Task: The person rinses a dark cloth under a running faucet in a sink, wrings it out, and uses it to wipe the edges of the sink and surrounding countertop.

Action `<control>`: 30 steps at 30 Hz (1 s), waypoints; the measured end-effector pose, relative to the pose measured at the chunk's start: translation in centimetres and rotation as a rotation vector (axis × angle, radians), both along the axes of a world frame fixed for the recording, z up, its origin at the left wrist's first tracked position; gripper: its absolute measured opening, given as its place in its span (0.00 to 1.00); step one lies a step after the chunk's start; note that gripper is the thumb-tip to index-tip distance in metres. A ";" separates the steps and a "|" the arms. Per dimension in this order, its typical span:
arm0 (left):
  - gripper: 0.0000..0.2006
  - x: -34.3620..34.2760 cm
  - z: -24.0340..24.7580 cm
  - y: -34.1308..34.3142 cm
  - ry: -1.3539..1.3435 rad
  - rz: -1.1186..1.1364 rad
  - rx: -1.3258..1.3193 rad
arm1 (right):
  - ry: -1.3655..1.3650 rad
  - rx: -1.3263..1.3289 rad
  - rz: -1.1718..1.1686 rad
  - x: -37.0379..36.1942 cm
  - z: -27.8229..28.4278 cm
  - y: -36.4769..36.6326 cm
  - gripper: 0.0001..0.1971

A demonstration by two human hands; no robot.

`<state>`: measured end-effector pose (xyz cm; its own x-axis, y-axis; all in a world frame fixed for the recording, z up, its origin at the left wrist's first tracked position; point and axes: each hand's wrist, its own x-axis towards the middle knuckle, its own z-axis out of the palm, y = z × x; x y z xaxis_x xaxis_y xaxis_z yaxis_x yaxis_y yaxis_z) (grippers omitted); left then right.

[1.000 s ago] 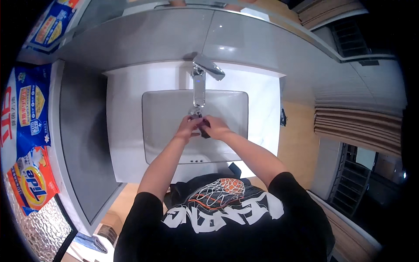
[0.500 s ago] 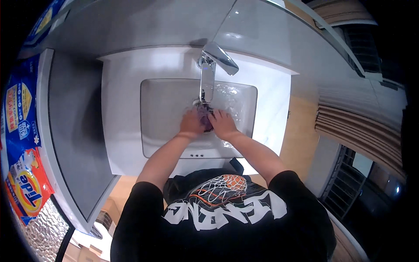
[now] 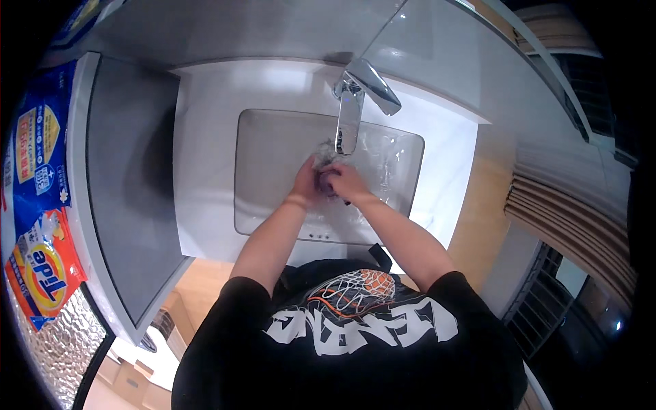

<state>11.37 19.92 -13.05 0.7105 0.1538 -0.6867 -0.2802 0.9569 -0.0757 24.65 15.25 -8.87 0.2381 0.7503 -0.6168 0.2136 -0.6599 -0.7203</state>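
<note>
Below the chrome tap, water splashes over a small, wet purple thing with dark parts, too blurred to name its kind. My left hand is closed around its left side. From the right, my right hand grips it with bent fingers. Both hands are inside the white rectangular sink, close together beneath the spout. A dark end of the thing shows under the right hand.
White countertop surrounds the sink. A grey panel rises at the left, with blue and orange detergent bags beyond it. Pleated brown fabric hangs at the right, and my black shirt is near the front edge.
The whole view has shifted, so the sink sits further right and higher. My right hand's fingers have curled in more on the purple thing, and the left hand has turned beside it.
</note>
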 end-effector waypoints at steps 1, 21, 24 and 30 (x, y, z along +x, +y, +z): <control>0.26 -0.2 -0.3 -0.1 0.047 0.046 -0.022 | 0.131 -0.025 0.098 -0.9 2.0 0.8 0.16; 0.24 -0.7 2.1 0.4 1.283 -0.821 2.411 | -1.208 0.439 0.813 4.2 -4.4 -5.3 0.21; 0.23 -0.5 0.8 0.6 0.912 -0.751 2.688 | -0.999 0.342 0.930 3.1 -4.7 -6.0 0.22; 0.21 -0.6 -2.6 1.9 0.746 -1.159 1.534 | -0.507 -0.170 0.525 1.4 -2.5 -2.8 0.22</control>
<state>10.73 21.84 -15.65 0.5841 0.5422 -0.6040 0.7795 -0.1670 0.6038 26.00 12.44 -11.42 0.1610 0.7475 -0.6444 0.8097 -0.4734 -0.3468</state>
